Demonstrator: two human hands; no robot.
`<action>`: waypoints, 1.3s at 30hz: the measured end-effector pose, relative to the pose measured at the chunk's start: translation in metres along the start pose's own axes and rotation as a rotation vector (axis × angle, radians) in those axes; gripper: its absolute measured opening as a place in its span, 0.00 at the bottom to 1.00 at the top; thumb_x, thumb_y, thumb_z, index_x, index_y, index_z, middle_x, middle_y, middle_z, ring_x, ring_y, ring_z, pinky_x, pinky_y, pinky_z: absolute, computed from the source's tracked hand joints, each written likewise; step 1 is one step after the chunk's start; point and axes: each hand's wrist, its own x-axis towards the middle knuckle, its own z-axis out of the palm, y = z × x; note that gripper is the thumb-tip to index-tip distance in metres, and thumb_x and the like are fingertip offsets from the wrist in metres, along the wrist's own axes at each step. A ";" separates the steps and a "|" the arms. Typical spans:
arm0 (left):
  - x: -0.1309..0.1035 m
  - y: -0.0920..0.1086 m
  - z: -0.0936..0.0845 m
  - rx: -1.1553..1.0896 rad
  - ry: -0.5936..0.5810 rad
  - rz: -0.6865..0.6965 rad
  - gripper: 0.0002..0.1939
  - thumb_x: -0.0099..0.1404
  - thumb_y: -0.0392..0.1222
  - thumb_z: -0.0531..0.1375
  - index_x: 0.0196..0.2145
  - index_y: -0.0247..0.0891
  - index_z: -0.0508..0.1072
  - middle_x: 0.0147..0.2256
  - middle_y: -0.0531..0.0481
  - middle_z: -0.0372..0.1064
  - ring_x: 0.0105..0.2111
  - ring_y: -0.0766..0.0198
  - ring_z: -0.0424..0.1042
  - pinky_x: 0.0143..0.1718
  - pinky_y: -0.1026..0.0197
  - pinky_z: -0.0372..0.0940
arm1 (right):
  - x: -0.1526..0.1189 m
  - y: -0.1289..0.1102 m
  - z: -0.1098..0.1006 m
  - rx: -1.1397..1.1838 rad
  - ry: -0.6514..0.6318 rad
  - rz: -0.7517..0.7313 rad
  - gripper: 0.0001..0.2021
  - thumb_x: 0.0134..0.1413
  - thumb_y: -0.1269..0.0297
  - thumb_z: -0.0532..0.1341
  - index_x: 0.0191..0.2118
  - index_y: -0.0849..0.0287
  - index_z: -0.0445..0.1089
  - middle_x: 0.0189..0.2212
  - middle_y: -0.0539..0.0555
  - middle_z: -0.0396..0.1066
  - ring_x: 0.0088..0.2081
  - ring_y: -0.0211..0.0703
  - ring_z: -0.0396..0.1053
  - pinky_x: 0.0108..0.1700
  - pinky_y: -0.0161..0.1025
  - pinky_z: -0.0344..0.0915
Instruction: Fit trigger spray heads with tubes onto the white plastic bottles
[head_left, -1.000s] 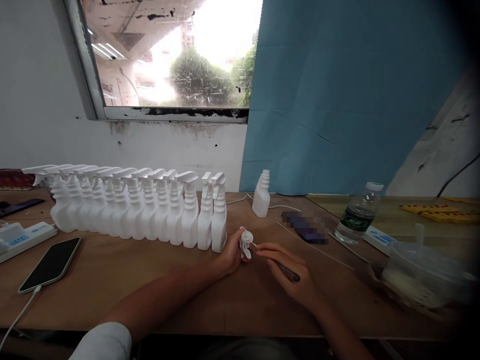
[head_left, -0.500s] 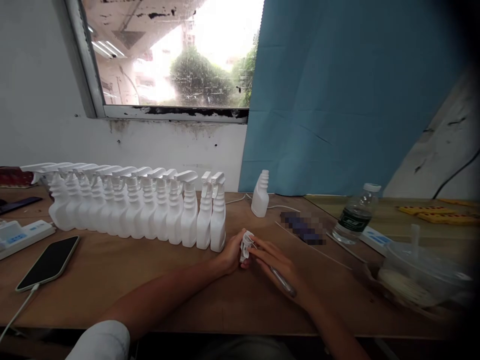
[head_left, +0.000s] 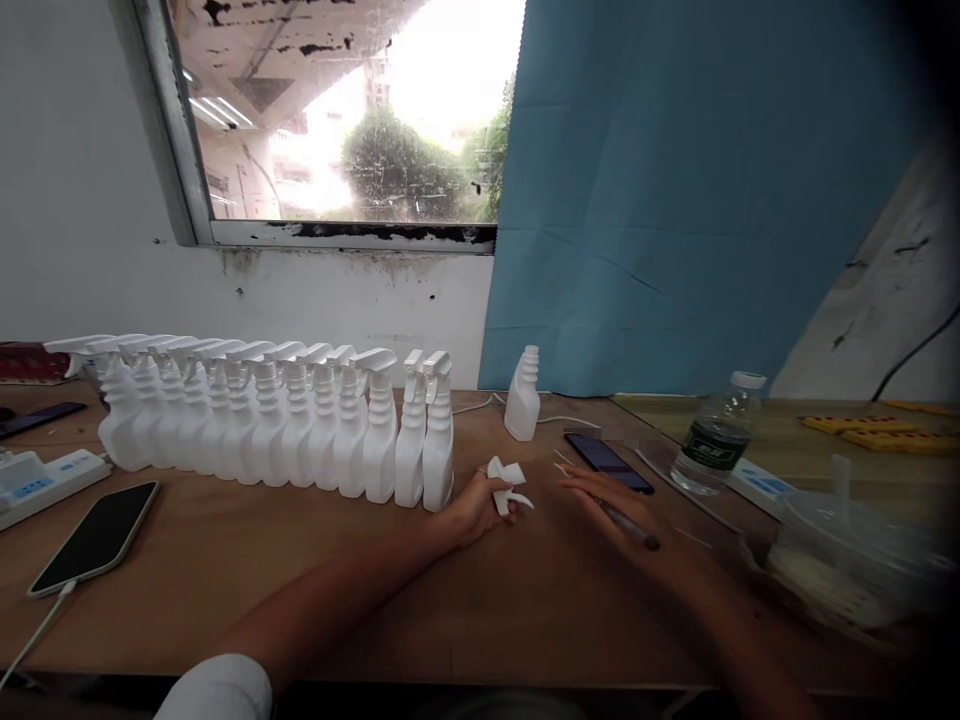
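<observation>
My left hand (head_left: 480,508) is closed around a white trigger spray head (head_left: 508,476), with its curved trigger pointing right. My right hand (head_left: 611,505) grips a slim tool (head_left: 628,524) that looks like a small screwdriver, its thin shaft pointing up and left. A gap of bare tabletop separates the tool from the spray head. Just beyond both hands, a white bottle (head_left: 523,398) without a spray head stands upright. To the left is a long row of white spray bottles (head_left: 381,440) fitted with trigger heads; the nearest end of the row is close to my left hand.
A dark phone (head_left: 609,462) lies beyond my right hand. Farther right are a water bottle (head_left: 716,440), a power strip (head_left: 759,482) and a clear lidded tub (head_left: 832,560). Another phone (head_left: 94,535), plugged into a cable, and a power strip (head_left: 56,478) lie at left.
My right hand has drawn back to the right with the tool, away from the spray head. The spray head has turned in my left hand, so its trigger now faces right.
</observation>
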 end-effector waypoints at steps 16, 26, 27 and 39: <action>0.028 -0.019 0.023 0.503 0.233 0.401 0.19 0.42 0.43 0.73 0.32 0.40 0.73 0.44 0.41 0.70 0.60 0.38 0.53 0.57 0.52 0.52 | 0.074 -0.010 -0.009 0.114 -0.016 0.098 0.17 0.63 0.52 0.53 0.34 0.56 0.75 0.22 0.50 0.71 0.25 0.42 0.69 0.31 0.38 0.66; 0.030 -0.019 0.012 0.507 0.273 0.446 0.16 0.49 0.41 0.70 0.33 0.39 0.68 0.43 0.41 0.67 0.53 0.43 0.61 0.53 0.50 0.56 | 0.175 -0.094 0.058 0.443 -0.062 0.100 0.15 0.46 0.51 0.69 0.36 0.55 0.73 0.23 0.45 0.59 0.25 0.36 0.57 0.28 0.34 0.58; 0.030 -0.018 0.012 0.502 0.275 0.445 0.16 0.49 0.40 0.70 0.33 0.39 0.68 0.43 0.42 0.67 0.53 0.43 0.61 0.53 0.50 0.56 | 0.177 -0.096 0.062 0.462 -0.053 0.096 0.14 0.45 0.51 0.69 0.31 0.55 0.71 0.21 0.45 0.57 0.24 0.36 0.56 0.28 0.34 0.57; 0.030 -0.016 0.010 0.193 0.226 0.343 0.29 0.45 0.42 0.74 0.43 0.40 0.66 0.52 0.39 0.62 0.60 0.40 0.53 0.59 0.47 0.46 | 0.136 -0.015 -0.016 0.894 0.537 0.331 0.16 0.39 0.54 0.69 0.30 0.58 0.69 0.20 0.43 0.57 0.21 0.31 0.53 0.23 0.32 0.54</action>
